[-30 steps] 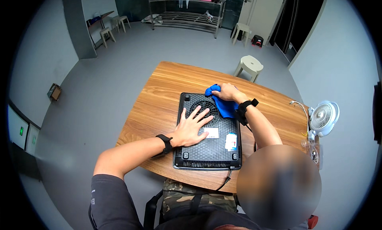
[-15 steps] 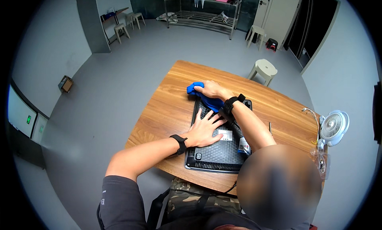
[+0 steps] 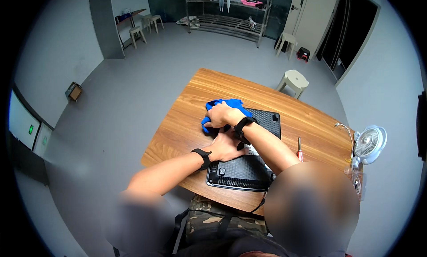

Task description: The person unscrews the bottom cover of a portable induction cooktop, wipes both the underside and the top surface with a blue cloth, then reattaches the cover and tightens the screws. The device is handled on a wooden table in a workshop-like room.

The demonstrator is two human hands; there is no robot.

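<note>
A flat black device (image 3: 242, 173), shaped like a laptop lying underside up, rests on the wooden table in front of me. It has a textured surface, rubber feet at its corners and a white label (image 3: 252, 150). My right hand (image 3: 223, 115) is closed on a blue cloth (image 3: 233, 103), pressing it at the device's far left corner. Flat on the left part of the device lies my left hand (image 3: 224, 146), thumb stretched toward the label. My right hand and wrist partly cover its fingers. Both wrists wear black bands.
On the table (image 3: 178, 123), a screwdriver (image 3: 300, 150) with a red handle lies right of the device. A small white fan (image 3: 370, 143) stands at the right edge, beside cables and a clear plastic piece. A cream stool (image 3: 294, 81) stands beyond the table; a metal rack (image 3: 227, 23) is farther back.
My right hand has moved the blue cloth left and nearer to me, to the device's left corner. My left hand has stayed on the device, its fingers now partly covered. The screwdriver shows more.
</note>
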